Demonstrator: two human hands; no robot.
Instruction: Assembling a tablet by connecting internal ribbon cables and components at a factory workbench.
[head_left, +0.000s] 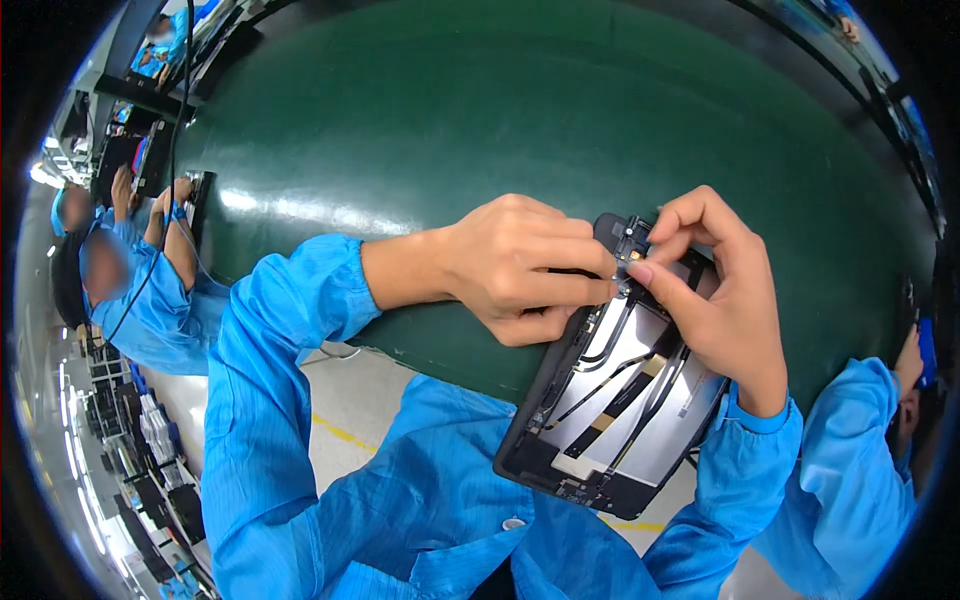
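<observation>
An opened tablet (633, 370) lies slanted across the near edge of the green table, its lower end over my lap. Inside its black frame show a silvery panel, black cables and a ribbon strip (612, 412). At the far end, small circuit parts (632, 240) sit between my hands. My left hand (525, 270) reaches in from the left, fingers pinched together at those parts; what they grip is hidden. My right hand (725, 295) bends over the right edge, thumb and forefinger closed in around the same spot. Whatever is in its grip is too small to name.
The green tabletop (420, 110) stretches away beyond the tablet. A co-worker in blue (150, 290) sits at the left, hands at the table's edge. Another person's blue sleeve (850, 430) is close by on the right. A dark cable (175, 170) hangs down at the left.
</observation>
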